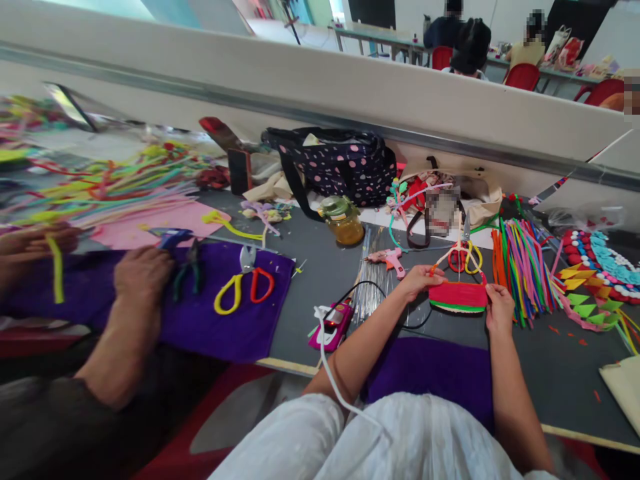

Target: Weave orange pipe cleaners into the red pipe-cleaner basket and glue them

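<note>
A small craft piece (457, 295), red above with green and white bands along its lower edge like a watermelon slice, is held up over the table. My left hand (420, 283) pinches it by the upper left corner, where an orange bit and a cream cord show. At the right end, my right hand (500, 308) is closed on its upper corner. The cream cord (453, 252) rises in a peak between both hands. Just behind it lie scissors with red and yellow handles (473, 259). Beneath my forearms is a purple cloth (430, 373).
A pink glue gun (390, 260), a glass jar (343, 223) and a magenta device (333, 325) with a white cable are left of my hands. Pipe cleaners (525, 273) lie to the right. A co-worker's hand (143, 277) rests beside pliers (189, 270) and scissors (245, 280).
</note>
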A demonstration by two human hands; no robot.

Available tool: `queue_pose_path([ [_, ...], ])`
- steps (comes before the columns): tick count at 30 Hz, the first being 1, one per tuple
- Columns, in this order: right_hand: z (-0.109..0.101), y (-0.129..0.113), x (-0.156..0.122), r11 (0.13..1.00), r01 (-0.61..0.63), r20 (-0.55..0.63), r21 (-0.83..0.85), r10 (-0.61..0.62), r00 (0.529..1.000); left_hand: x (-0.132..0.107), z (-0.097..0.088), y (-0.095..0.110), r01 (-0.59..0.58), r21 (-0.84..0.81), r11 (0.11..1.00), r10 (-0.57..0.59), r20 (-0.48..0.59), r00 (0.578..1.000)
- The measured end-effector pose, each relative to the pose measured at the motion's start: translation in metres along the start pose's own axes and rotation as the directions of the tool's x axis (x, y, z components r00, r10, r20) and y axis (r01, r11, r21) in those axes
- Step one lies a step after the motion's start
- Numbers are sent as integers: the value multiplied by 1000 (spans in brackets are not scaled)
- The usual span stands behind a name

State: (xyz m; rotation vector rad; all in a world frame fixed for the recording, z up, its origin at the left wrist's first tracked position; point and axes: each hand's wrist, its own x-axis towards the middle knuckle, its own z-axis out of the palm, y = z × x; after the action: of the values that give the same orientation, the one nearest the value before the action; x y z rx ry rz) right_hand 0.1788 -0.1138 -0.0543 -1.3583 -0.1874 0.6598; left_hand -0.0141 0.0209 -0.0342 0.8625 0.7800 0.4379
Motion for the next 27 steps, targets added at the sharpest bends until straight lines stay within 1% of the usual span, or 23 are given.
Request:
queue_pose_path([
  [4,-1,5,5,999,51,-33,-14,-51,998,3,0,-3,-56,140,989,59,-17,998],
  [7,-1,9,7,995,99,-62,-31,-101,993,8,0,-8,-90,164,982,98,-45,994],
  [9,-2,10,8,992,116,-60,-52,-119,991,11,0,-10,-106,173,979,118,-55,992],
  [11,-4,8,9,990,116,-30,-78,-119,992,14,0,-12,-112,179,977,123,-47,991],
  [16,-9,-3,8,983,110,88,-146,-98,991,13,-2,-10,-128,173,976,130,-1,991],
  [18,-10,-6,8,980,119,91,-160,-105,990,10,-4,-8,-119,170,978,114,39,993],
  [22,-10,-8,11,983,115,60,-143,-107,992,5,-8,-2,-97,187,977,76,119,990],
  [24,-10,-8,12,987,98,58,-123,-92,994,4,-9,-1,-112,192,975,92,110,990],
  [27,-8,-8,14,993,70,63,-95,-64,996,4,-8,0,-148,185,972,139,61,988],
])
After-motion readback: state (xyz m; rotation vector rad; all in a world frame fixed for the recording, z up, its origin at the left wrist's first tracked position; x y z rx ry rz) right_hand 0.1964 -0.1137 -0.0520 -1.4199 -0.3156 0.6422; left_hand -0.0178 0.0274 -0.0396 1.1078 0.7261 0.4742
